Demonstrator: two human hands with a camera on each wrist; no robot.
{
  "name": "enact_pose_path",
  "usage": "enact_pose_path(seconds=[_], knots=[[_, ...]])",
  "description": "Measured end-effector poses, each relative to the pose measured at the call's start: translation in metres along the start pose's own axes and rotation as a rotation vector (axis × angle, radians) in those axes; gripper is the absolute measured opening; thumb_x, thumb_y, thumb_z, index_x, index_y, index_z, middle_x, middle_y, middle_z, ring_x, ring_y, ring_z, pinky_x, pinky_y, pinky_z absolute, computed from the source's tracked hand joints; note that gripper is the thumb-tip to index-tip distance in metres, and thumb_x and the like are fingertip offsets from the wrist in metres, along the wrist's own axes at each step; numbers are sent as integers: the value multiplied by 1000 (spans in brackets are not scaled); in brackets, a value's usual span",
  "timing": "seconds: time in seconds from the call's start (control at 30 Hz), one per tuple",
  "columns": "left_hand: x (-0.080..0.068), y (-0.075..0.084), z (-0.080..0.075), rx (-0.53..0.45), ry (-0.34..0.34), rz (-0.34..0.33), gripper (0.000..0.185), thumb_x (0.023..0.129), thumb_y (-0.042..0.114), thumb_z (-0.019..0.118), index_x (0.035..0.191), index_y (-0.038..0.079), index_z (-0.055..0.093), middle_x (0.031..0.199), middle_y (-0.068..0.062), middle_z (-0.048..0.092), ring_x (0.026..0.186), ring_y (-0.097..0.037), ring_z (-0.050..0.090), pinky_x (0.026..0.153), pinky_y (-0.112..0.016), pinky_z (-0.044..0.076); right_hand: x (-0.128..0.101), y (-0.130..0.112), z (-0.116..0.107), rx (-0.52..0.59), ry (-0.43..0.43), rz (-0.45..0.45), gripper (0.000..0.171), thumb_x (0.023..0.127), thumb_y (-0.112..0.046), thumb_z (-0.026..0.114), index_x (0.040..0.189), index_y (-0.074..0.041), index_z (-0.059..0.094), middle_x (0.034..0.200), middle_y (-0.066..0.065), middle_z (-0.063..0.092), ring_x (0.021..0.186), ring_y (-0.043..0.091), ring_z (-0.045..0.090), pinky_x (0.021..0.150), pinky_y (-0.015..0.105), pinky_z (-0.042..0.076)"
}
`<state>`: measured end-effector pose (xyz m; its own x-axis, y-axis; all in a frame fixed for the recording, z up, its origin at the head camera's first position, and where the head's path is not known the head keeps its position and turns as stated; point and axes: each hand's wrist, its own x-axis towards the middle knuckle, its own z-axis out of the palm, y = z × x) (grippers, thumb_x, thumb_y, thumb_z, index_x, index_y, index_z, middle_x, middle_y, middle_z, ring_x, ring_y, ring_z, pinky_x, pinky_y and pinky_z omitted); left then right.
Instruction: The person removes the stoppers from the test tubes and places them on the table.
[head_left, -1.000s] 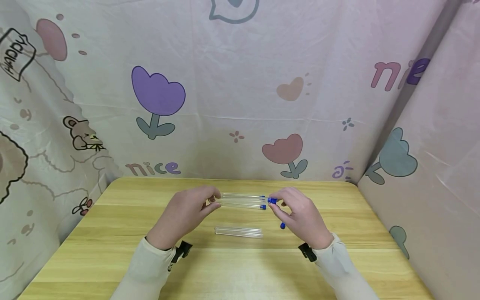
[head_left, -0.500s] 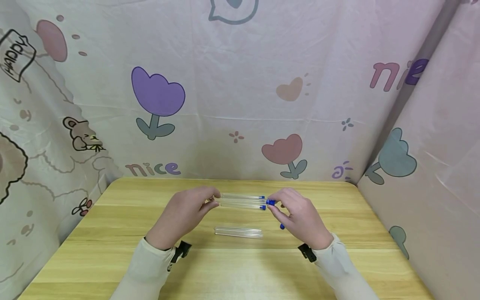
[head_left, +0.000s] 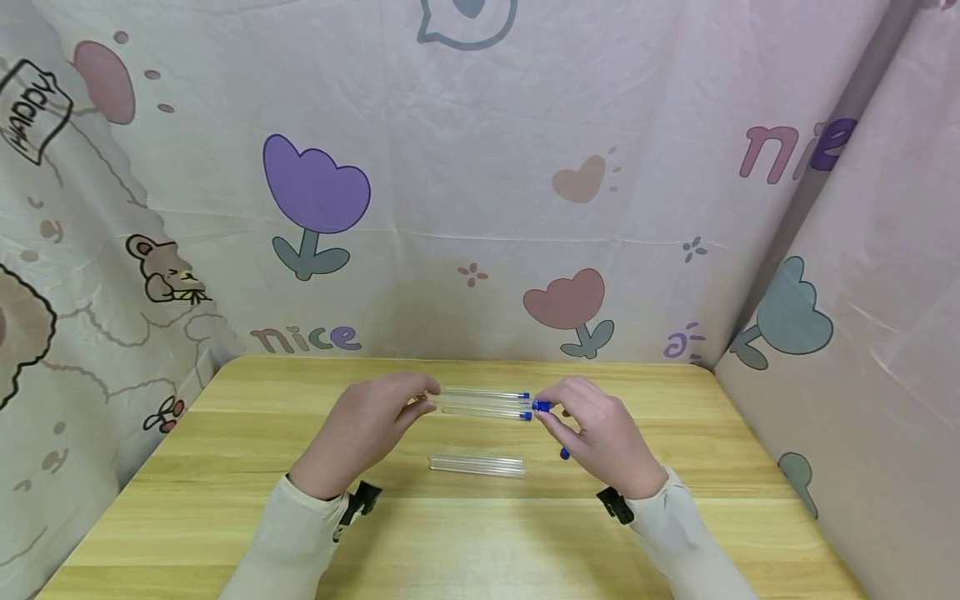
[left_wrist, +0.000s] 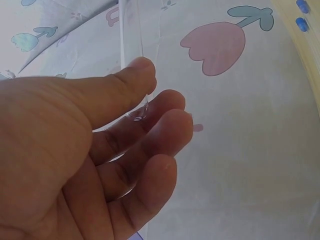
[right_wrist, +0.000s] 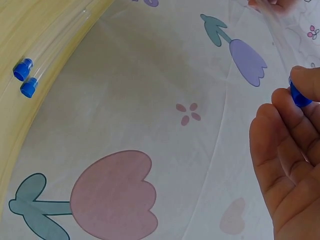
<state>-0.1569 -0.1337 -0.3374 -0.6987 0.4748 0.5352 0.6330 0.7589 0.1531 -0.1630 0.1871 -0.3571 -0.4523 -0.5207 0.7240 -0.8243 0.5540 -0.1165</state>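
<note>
Head view: two hands raised over a light wooden desk [head_left: 225, 517], with a clear test tube [head_left: 480, 404] held level between them. Left hand [head_left: 365, 433] pinching the closed end of that tube between thumb and curled fingers [left_wrist: 165, 130], as confirmed in the left wrist view, where the transparent tube [left_wrist: 131, 35] runs up from the grip. Right hand [head_left: 600, 437] pinching a small blue cap [head_left: 542, 406] at the tube's open end, thumb and forefinger clenched on it; cap [right_wrist: 299, 95] also seen squeezed at the fingertips in the right wrist view. Whether the cap is fully seated on the tube cannot be told.

Just behind the held tube, two more capped tubes [head_left: 487, 393] lying side by side on the desk, blue stoppers to the right; same pair [right_wrist: 25, 77] visible at the desk's edge in the right wrist view. Nearer the person, one uncapped tube [head_left: 477, 464] lying flat on the desk, between the two wrists. A loose blue cap [head_left: 565, 452] resting on the desk, just beside the right hand's heel. Cream sleeves [head_left: 292, 533] on both arms. Behind and to both sides, a pale cloth backdrop [head_left: 480, 208] printed with tulips, hearts and the word "nice".
</note>
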Motion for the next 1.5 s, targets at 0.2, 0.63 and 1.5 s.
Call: enact_pose_path(seconds=[0.2, 0.63, 1.5], knots=[[0, 0, -1, -9, 12, 5, 19, 92, 17, 80, 110, 18, 73, 101, 7, 76, 79, -6, 69, 68, -27, 57, 0, 0, 0, 0, -4, -1, 26, 86, -5, 83, 108, -12, 71, 101, -5, 71, 86, 12, 65, 72, 26, 58], [1, -2, -1, -12, 24, 5, 18, 93, 19, 78, 111, 18, 73, 103, 8, 76, 80, -6, 69, 69, -28, 57, 0, 0, 0, 6, -8, 5, 16, 93, -12, 78, 107, -11, 71, 102, -4, 72, 88, 11, 66, 70, 29, 60], [1, 0, -2, 13, 59, 3, 19, 89, 23, 84, 103, 22, 72, 99, 9, 66, 76, -7, 61, 62, -25, 50, -2, 4, 2, -12, 18, 20, 11, 98, -18, 72, 106, -11, 71, 100, -4, 72, 86, 9, 65, 69, 27, 59]])
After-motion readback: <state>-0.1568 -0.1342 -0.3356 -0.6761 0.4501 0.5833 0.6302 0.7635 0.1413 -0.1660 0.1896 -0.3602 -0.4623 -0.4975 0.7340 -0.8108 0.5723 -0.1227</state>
